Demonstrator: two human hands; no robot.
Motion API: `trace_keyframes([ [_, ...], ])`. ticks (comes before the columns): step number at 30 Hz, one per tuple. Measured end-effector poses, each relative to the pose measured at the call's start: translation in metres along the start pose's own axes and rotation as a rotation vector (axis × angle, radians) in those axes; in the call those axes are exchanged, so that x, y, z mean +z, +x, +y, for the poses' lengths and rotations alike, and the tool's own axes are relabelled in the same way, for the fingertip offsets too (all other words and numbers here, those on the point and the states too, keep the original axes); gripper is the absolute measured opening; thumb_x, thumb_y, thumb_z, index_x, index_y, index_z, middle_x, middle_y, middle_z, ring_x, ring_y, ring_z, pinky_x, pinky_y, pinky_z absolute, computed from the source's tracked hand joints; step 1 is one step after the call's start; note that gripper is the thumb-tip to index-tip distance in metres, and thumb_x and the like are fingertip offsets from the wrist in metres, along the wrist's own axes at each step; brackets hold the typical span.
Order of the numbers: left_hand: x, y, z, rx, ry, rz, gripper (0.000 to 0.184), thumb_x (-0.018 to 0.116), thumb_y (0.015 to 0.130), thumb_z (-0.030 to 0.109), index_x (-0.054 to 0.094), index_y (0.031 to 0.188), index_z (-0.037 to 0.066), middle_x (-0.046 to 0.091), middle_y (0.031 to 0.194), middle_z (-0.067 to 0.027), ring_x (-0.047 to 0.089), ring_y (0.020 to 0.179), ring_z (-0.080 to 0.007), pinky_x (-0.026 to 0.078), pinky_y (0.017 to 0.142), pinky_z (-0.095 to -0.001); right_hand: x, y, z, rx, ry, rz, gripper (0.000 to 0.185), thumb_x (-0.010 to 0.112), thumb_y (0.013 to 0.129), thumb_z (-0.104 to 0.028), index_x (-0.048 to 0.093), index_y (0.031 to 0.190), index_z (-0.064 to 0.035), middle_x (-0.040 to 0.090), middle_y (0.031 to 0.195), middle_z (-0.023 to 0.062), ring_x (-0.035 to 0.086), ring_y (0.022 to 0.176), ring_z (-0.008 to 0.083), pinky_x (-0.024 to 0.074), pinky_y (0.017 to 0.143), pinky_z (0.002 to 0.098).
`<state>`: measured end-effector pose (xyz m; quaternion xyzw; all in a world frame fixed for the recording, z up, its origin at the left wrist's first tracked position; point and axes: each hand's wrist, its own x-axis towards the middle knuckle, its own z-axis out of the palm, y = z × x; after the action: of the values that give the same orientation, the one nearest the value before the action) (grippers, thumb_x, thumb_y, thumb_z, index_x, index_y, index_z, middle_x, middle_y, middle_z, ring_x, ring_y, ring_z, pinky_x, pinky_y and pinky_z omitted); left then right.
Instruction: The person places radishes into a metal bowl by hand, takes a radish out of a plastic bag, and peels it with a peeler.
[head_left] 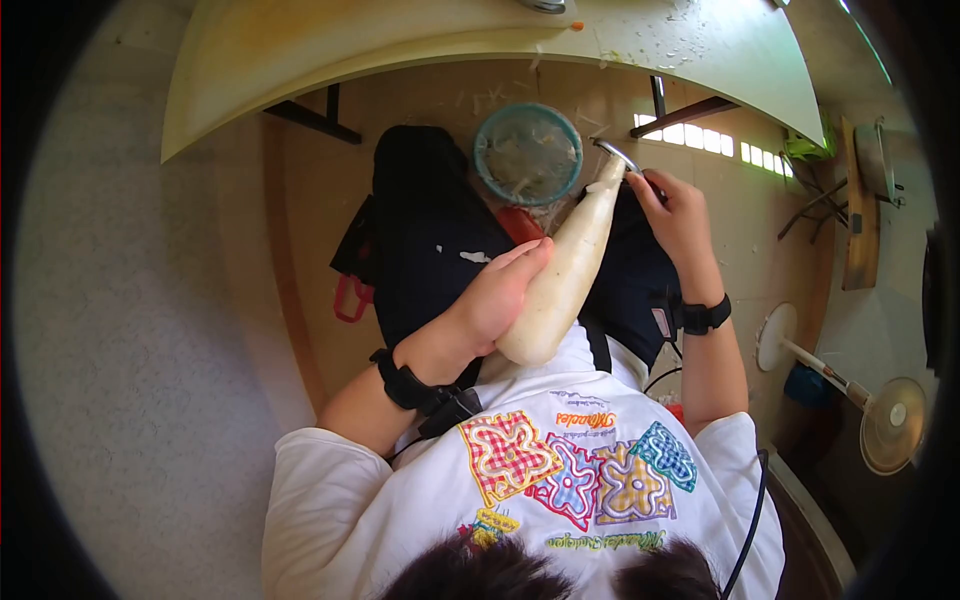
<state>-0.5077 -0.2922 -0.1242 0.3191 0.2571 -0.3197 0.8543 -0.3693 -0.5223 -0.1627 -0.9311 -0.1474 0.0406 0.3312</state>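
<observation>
A long white radish [565, 275] lies slantwise over my lap, its thick end near my shirt and its narrow end pointing away. My left hand [505, 290] is wrapped round its thick lower part. In my right hand [675, 215] is a peeler [617, 153] with a metal head, held at the radish's narrow tip. A small loose strip hangs from the radish near that tip. Past my knees, a blue-rimmed basket [528, 112] on the floor holds pale peelings. White scraps [474, 257] stick to my dark trousers.
A pale table [420, 40] spans the far side, with a metal object, an orange bit and wet scraps on it. Peelings lie on the floor around the basket. A fan [893, 425] stands at the right, and a folding chair [820, 195] is beyond it.
</observation>
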Motion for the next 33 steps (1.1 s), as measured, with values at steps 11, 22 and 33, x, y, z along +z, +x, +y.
trace_keyframes([
  [11,-0.001,0.002,0.008,0.05,-0.026,0.007,0.04,0.041,0.107,0.036,0.056,0.127,0.004,0.068,0.105,-0.0107,0.07,0.082,-0.0199,0.061,0.073,-0.0377,-0.008,-0.023,0.01,0.345,0.397,-0.008,0.026,0.072,0.093,-0.025,0.071,0.091,0.0009,0.052,0.065,-0.0052,0.043,0.061,0.0031,0.033,0.054,0.0219],
  [22,0.003,0.002,0.004,0.015,0.07,-0.041,0.041,0.042,0.107,0.035,0.05,0.135,0.007,0.067,0.109,-0.0094,0.07,0.085,-0.0176,0.061,0.074,-0.0365,-0.012,-0.004,-0.056,0.089,0.625,-0.264,0.022,0.073,0.089,-0.009,0.069,0.107,0.0026,0.061,0.081,-0.0038,0.05,0.076,0.0032,0.0424,0.067,0.0199],
  [33,-0.004,0.0,0.002,-0.032,-0.029,-0.088,0.047,0.039,0.107,0.039,0.049,0.138,0.004,0.067,0.112,-0.0117,0.07,0.091,-0.022,0.061,0.079,-0.0396,-0.002,-0.005,-0.048,0.155,0.778,-0.061,0.013,0.072,0.092,-0.011,0.069,0.098,0.0006,0.061,0.082,-0.0061,0.051,0.075,0.0011,0.0417,0.067,0.0179],
])
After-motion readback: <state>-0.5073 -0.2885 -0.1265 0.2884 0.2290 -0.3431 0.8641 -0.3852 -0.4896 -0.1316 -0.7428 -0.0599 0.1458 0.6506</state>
